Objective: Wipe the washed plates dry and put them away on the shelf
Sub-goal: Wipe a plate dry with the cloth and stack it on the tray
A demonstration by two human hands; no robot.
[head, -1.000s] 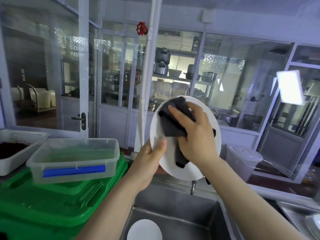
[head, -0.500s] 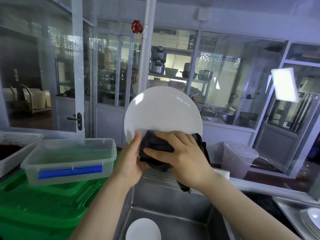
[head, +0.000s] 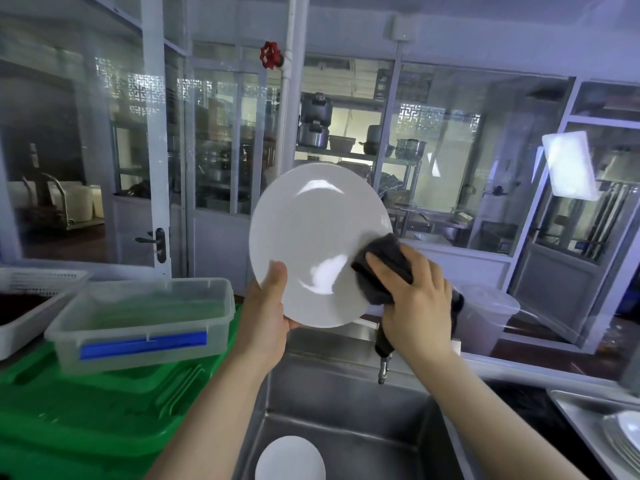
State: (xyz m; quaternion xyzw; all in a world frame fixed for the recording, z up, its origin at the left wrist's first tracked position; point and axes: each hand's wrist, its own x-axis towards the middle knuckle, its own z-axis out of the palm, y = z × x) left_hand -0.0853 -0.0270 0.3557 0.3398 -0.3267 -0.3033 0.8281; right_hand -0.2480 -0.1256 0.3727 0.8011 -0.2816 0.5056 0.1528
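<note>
Right hand, clamped on dark grey cloth, slid from plate bottom to right rim; left hand pinches round white plate lower-left, upright above sink.

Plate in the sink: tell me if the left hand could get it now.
Probably not yet: the left hand grips the raised plate. The sink plate lies uncovered below, so once freed, likely yes.

Sink plate cut off btm.
</note>
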